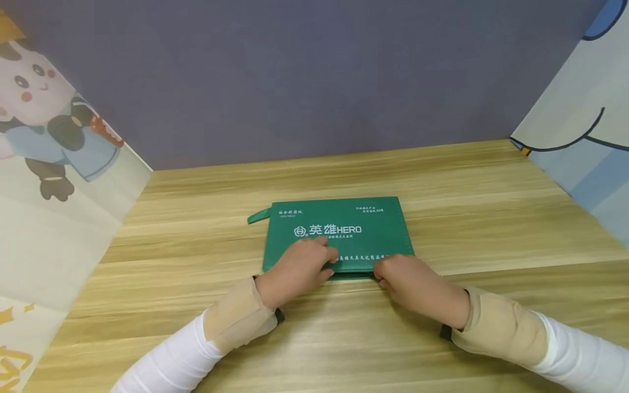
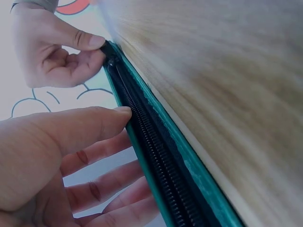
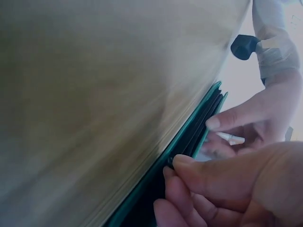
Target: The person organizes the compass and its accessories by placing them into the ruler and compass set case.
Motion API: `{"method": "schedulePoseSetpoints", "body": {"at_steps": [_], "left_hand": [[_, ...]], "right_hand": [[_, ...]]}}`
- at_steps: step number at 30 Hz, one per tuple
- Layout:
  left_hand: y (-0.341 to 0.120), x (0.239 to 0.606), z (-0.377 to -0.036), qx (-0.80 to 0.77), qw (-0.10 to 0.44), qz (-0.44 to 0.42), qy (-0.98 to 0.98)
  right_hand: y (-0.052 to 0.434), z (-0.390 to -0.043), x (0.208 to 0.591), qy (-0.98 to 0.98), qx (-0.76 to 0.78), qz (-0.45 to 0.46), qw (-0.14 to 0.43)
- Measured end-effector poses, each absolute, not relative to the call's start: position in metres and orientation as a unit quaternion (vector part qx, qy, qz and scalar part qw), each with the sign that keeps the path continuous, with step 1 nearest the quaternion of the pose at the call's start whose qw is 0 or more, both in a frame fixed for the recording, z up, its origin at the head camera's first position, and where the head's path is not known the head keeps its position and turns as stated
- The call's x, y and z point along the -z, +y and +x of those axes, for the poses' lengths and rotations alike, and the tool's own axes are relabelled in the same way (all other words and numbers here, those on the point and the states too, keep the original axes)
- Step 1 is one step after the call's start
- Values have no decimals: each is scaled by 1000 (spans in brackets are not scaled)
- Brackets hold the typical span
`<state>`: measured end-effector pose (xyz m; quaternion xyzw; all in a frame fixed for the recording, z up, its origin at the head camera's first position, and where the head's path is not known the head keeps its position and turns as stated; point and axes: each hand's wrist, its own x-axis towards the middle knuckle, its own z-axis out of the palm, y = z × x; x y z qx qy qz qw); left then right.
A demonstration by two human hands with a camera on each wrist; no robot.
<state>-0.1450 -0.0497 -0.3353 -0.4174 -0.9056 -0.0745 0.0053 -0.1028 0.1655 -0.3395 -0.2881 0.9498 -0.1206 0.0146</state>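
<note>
A flat green zip pouch [image 1: 344,224] with white "HERO" print lies on the wooden table [image 1: 491,218]. My left hand [image 1: 325,261] rests on the pouch's near left part. Its fingers [image 2: 102,189] lie straight on the top face, and the thumb [image 2: 85,125] touches the black zipper [image 2: 151,142] along the near edge. My right hand [image 1: 382,274] is at the same edge, further right, pinching the zipper slider [image 2: 110,48] between thumb and fingers [image 3: 177,182]. The pouch's zipper edge [image 3: 199,127] looks slightly parted.
A green loop tab [image 1: 259,216] sticks out from the pouch's far left corner. Cartoon-printed panels stand at the left [image 1: 59,191] and right [image 1: 580,125], with a grey wall [image 1: 314,82] behind. Bare wood surrounds the pouch.
</note>
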Motion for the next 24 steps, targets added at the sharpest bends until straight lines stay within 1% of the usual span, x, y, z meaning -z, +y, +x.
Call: {"method": "schedulePoseSetpoints", "body": {"at_steps": [10,15,20,24], "left_hand": [[-50,337,-145,73,10,-415,-907],[-51,337,-145,73,17,-419,-905],[-52,338,-146,81,34,-431,-898],[-53,339,-146,90,42,-434,-896]], "right_hand": [[134,-110,336,942,124,-310,43],[126,-111,337,938,126,-322,40],[119,-113,339,926,139,-349,22],[117,-116,341,923,160,-349,27]]}}
